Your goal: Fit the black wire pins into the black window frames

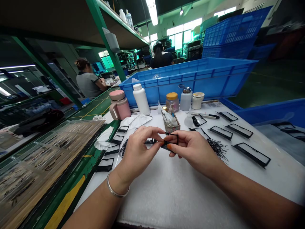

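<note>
Room: a factory workroom, with green steel shelving [102,35] at the left and windows at the far end.

Crates: a large blue plastic crate [186,82] stands along the far edge of the desk [166,197], with stacked blue crates [228,41] behind it to the right.

Co-workers: a seated person in a grey shirt [87,84] is well off to the left; a person in a dark shirt [161,59] is beyond the crate.

Bench: clear trays of black strips [47,159] lie on a green bench [71,178] beside the desk's left edge.

Far edge: a pink mug [119,105], a white plastic bottle [141,99], a yellow-lidded jar [172,101], a pump dispenser [186,99] and a white tub [197,100].

Nearer: a small box of dropper bottles [170,122] and a crumpled white cloth [135,121].

Parts: black rectangular frames [252,155] lie in rows near the left and right edges, with loose black strips [218,149] among them.

Left hand [140,152]: wears a silver bangle [118,186], raised over the desk's middle.

Right hand [194,149]: faces the left hand, almost touching it.

Held piece: a black frame [172,134] sits between both hands, above the desk's middle.

Fingers: the fingers [154,130] of both hands are together, pinching the frame.
</note>
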Action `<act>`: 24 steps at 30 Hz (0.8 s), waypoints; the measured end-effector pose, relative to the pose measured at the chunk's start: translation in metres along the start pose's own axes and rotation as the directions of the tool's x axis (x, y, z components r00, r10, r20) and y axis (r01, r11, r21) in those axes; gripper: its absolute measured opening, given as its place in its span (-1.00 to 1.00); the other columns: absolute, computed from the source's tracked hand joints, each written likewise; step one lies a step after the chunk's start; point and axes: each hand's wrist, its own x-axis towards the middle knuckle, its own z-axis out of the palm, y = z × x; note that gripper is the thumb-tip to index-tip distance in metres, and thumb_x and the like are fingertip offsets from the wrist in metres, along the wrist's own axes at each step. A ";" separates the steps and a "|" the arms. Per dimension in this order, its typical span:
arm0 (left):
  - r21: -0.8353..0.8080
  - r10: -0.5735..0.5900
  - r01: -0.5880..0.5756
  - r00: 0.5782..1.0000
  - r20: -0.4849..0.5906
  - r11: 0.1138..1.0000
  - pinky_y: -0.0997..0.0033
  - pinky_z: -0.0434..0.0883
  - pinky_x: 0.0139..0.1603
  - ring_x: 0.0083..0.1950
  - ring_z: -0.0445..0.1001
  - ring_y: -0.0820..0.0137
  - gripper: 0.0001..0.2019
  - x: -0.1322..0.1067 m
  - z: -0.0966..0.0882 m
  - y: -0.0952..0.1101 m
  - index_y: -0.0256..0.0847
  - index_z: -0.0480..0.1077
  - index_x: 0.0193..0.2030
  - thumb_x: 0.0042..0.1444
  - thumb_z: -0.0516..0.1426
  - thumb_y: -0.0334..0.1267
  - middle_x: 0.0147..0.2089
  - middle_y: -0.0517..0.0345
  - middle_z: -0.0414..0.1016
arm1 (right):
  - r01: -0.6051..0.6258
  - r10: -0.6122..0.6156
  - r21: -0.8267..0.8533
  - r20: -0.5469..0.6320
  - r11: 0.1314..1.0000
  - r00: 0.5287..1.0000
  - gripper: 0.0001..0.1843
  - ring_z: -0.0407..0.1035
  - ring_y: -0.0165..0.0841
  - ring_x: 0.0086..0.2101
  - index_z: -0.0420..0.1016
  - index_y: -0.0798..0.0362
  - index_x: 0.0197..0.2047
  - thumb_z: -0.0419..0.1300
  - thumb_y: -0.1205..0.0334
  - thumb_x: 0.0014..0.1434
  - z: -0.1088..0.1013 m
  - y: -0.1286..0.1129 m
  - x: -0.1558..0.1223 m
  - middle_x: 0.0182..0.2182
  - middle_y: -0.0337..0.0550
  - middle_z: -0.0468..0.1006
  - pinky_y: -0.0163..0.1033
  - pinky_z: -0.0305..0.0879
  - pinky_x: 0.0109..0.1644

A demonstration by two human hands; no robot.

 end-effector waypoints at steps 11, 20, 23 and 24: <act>0.070 0.141 -0.140 0.990 -0.006 0.988 0.35 0.38 -0.12 -0.17 0.44 0.35 -0.82 -0.001 0.000 0.003 -0.15 0.45 -0.11 0.17 0.19 -0.43 -0.27 0.17 0.54 | 0.052 -0.061 -0.154 -0.048 0.987 0.997 -0.95 0.46 -0.33 -0.47 0.54 0.11 -0.34 0.24 0.38 0.11 0.000 -0.001 -0.003 -0.45 -0.22 0.54 -0.27 0.40 -0.39; -0.083 0.106 -0.109 0.994 -0.038 0.991 0.34 0.39 -0.02 -0.08 0.41 0.34 -0.85 0.003 0.000 0.000 -0.17 0.47 -0.18 0.11 0.24 -0.42 -0.16 0.10 0.48 | 0.055 -0.063 -0.129 -0.056 0.990 0.996 -0.96 0.45 -0.35 -0.49 0.54 0.10 -0.35 0.24 0.37 0.10 0.000 -0.004 -0.004 -0.46 -0.23 0.54 -0.31 0.39 -0.43; -0.320 -0.103 0.086 0.994 -0.039 0.943 0.40 0.46 -0.08 -0.03 0.38 0.33 -0.80 0.006 0.000 -0.006 -0.19 0.42 -0.16 0.06 0.27 -0.37 -0.07 0.06 0.40 | 0.046 -0.055 -0.129 -0.066 0.991 0.996 -0.94 0.46 -0.33 -0.48 0.55 0.10 -0.33 0.25 0.33 0.09 0.000 -0.003 -0.004 -0.42 -0.20 0.56 -0.28 0.41 -0.42; -0.382 -0.169 0.148 0.985 -0.021 0.912 0.43 0.47 -0.11 -0.02 0.37 0.34 -0.77 0.007 0.000 -0.008 -0.20 0.40 -0.15 0.04 0.28 -0.35 -0.06 0.05 0.38 | 0.046 -0.056 -0.134 -0.072 0.990 0.996 -0.93 0.46 -0.32 -0.49 0.55 0.10 -0.32 0.25 0.32 0.09 0.000 -0.003 -0.004 -0.42 -0.19 0.56 -0.28 0.41 -0.42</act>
